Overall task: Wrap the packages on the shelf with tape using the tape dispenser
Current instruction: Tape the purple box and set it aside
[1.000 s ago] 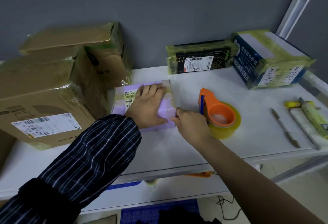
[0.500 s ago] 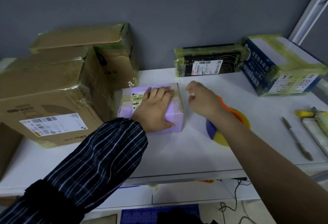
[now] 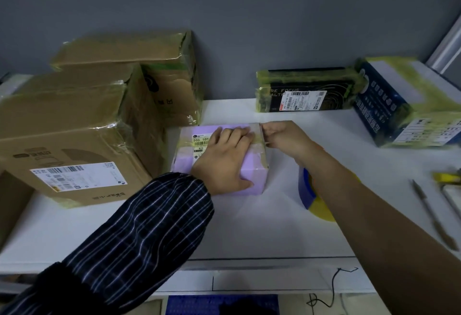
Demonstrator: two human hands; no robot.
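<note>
Left hand (image 3: 224,157) grip released on purple package (image 3: 254,176), right hand (image 3: 284,137) grip unclear, white shelf (image 3: 249,227), grey wall (image 3: 224,15)

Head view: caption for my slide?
Left hand flat on the purple package; right hand at its taped right edge; tape dispenser lies beside.

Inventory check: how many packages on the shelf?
5: front cardboard box, rear cardboard box, purple package under left hand, black package rear, blue box right. More may hide.

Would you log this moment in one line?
left hand: flat on purple package; right hand: at its right edge; tape dispenser: on shelf
</note>
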